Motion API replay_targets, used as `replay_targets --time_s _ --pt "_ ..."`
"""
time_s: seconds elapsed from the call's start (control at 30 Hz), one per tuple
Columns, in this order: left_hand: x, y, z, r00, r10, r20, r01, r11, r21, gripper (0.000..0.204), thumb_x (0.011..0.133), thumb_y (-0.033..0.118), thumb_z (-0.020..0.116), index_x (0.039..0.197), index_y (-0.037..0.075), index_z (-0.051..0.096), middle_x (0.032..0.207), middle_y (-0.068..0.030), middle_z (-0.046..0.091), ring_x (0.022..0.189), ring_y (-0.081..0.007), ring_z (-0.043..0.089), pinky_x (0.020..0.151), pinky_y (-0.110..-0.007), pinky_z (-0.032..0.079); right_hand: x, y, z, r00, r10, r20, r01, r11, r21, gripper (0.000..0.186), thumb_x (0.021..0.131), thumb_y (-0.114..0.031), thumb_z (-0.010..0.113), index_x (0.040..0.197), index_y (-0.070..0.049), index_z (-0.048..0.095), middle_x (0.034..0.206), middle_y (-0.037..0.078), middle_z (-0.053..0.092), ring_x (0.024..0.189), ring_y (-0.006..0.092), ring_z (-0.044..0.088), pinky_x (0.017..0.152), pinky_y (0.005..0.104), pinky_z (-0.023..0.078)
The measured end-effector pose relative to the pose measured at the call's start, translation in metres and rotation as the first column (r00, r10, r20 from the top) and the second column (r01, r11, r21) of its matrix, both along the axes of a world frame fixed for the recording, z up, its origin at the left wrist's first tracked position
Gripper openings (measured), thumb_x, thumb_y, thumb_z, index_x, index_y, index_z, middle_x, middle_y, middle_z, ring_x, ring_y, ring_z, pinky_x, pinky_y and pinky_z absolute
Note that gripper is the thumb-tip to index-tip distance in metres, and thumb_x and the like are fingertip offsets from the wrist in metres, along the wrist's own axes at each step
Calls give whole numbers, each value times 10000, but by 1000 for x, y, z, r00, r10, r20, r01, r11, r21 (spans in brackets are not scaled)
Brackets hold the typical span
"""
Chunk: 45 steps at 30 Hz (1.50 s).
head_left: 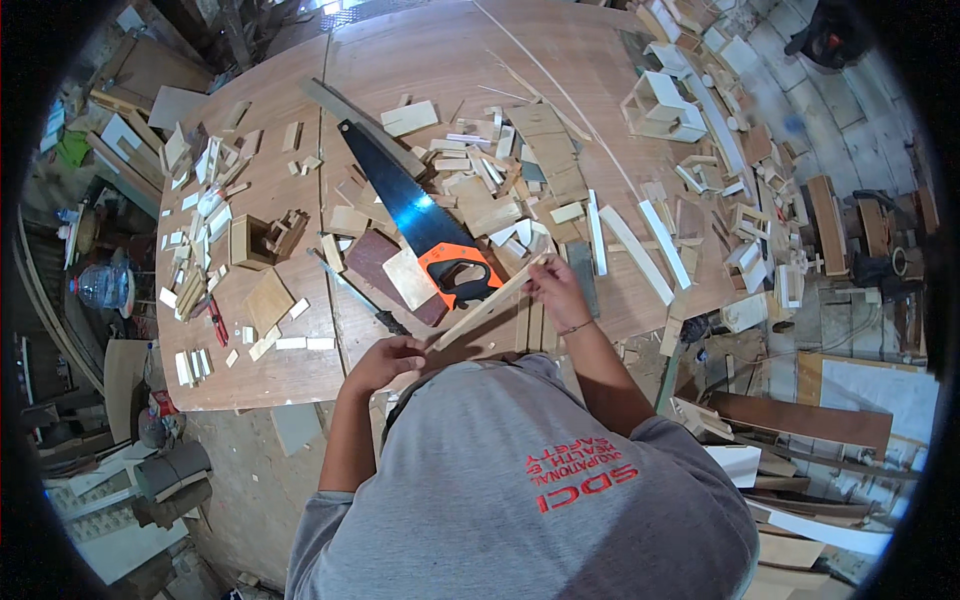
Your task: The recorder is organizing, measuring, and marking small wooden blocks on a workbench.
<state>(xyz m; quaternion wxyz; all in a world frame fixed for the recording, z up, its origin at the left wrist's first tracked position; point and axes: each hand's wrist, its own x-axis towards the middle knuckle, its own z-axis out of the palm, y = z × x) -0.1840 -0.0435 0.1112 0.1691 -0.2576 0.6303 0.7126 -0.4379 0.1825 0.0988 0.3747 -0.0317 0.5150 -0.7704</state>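
Observation:
A narrow, pale wooden strip [484, 310] slants across the front of the table, close to my body. My right hand [557, 288] pinches its far right end. At its near left end, my left hand [387, 363] has its fingers curled in against the wood. Just beyond the strip lies a hand saw [405, 197] with a dark blade and an orange and black handle. Beside the saw handle rest a pale wooden block [409, 278] and a dark reddish-brown board [378, 262].
Wood offcuts [490, 165] are heaped behind the saw. A small open wooden box [252, 243], red-handled pliers [217, 324] and a thin dark-handled tool [355, 293] lie to the left. White-edged strips [637, 252] and box-like wooden pieces [663, 108] lie to the right on the brown table [400, 60].

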Motion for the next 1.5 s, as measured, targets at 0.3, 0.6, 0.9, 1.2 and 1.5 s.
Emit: replay_targets --time_s 0.3,0.6,0.9,1.2,1.5 --pt "-35 20 -2 996 -29 87 73 827 -558 313 797 268 681 979 17 643 719 -93 620 665 -175 574 619 -332 454 7 8 -31 992 -12 -126 33 986 164 256 872 -198 619 1067 -49 547 969 82 620 890 199 615 820 332 495" --pt "-14 -2 -23 932 347 -103 -361 886 -289 218 847 158 617 964 -24 589 759 -72 622 693 -139 563 669 -270 443 38 47 -70 659 596 -459 153 491 857 846 633 -381 768 1293 5 407 1418 213 273 1238 386 377 1017 451 333" --pt "-6 3 -33 937 349 -9 -331 881 -337 225 850 196 636 959 1 613 707 9 537 615 -73 436 577 -235 367 47 27 -49 622 685 -379 253 282 926 967 606 -340 781 1380 -17 300 1482 211 113 1300 417 258 1045 462 298" --pt "-6 1 -19 925 378 -30 -371 885 -283 186 862 188 615 951 25 614 745 9 581 628 -69 445 567 -229 356 33 43 -87 713 189 -675 339 750 568 764 683 -216 654 1335 32 342 1379 243 336 1229 351 402 1017 419 349" --pt "-2 -2 -28 919 394 -13 -386 891 -239 184 859 188 619 961 35 614 742 11 581 606 -69 441 550 -229 358 14 31 -34 850 169 499 60 910 -411 630 796 -319 449 1287 75 417 1225 220 541 1119 312 541 985 401 404"
